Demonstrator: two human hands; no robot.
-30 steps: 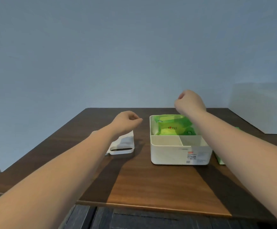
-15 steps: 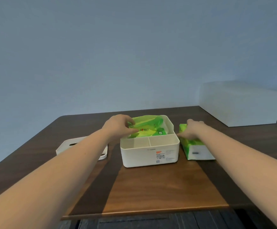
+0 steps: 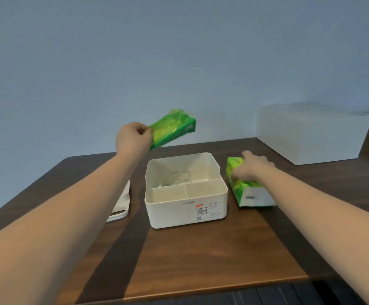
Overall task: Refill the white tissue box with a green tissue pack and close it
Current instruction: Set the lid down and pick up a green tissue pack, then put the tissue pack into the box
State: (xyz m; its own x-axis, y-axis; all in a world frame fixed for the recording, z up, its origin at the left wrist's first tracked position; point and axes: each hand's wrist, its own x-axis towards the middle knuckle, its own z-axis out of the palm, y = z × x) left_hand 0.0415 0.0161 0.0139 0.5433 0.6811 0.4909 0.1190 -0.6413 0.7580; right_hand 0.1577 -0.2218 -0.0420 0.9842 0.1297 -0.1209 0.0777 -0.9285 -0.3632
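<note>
Head view is showing you working around the white tissue box point(image 3: 185, 192), which is sitting open on the wooden table point(image 3: 201, 256). Your left hand point(image 3: 131, 137) is gripping one end of a crumpled, slack green wrapper point(image 3: 172, 128), holding it in the air above and behind the box's left rear corner; it looks like a spent pack, though I am judging that from its sag. Your right hand point(image 3: 252, 169) is closing over the full green tissue pack point(image 3: 245, 186), which is lying on the table just beside the box's right wall. Inside the box, the rear compartment is showing only a bare metal spring point(image 3: 180, 178), and the two front compartments are looking empty. The white lid point(image 3: 122, 203) is lying on the table to the left of the box, partly hidden by your left forearm. So emptying appears done; you are still needing to load the fresh pack and fit the lid.
</note>
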